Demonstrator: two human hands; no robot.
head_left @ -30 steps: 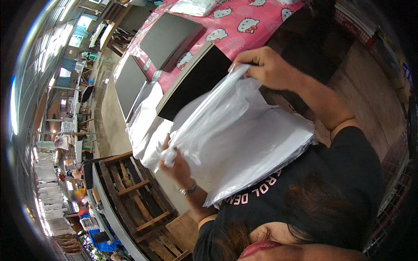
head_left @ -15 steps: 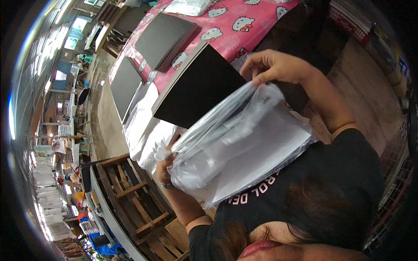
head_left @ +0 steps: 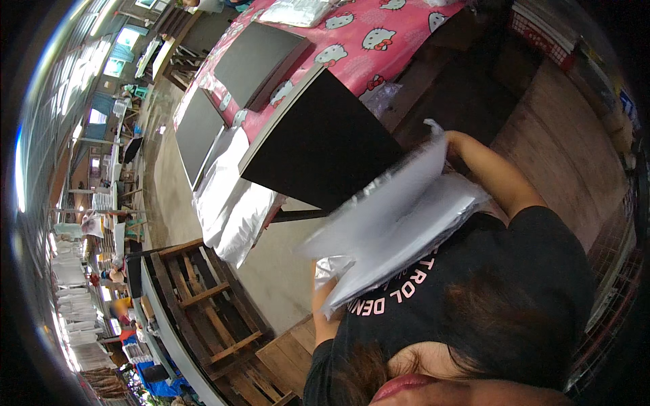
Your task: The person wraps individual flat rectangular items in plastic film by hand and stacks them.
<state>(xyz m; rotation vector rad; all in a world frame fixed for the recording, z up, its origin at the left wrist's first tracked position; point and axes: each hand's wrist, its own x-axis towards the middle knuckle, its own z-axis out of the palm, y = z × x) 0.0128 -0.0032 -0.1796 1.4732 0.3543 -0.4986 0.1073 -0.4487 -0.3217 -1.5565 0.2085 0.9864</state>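
A clear plastic bag [head_left: 406, 210] with a white sheet-like layer is spread in front of my chest, its upper panel lifted and blurred by motion. My right hand [head_left: 455, 143] is at the bag's right end, its fingers hidden by the plastic. My left forearm [head_left: 326, 326] reaches up to the bag's left end, where crumpled plastic covers the hand. Just beyond the bag, a large black flat box-like panel [head_left: 321, 139] stands tilted at the table's near edge. Two similar dark panels, one upper [head_left: 257, 61] and one at the left [head_left: 198, 135], lie farther off.
A pink cartoon-print cloth [head_left: 352, 51] covers the table. White plastic bags [head_left: 233, 210] hang over its left end. A wooden pallet-like frame [head_left: 210, 298] is at the lower left. A red crate [head_left: 542, 37] stands at the far right. Shelves and work tables line the far left.
Both hands, earlier pinching the bag's opening, have drawn in toward me and are now largely covered by plastic. The bag's upper panel has lifted and spread open.
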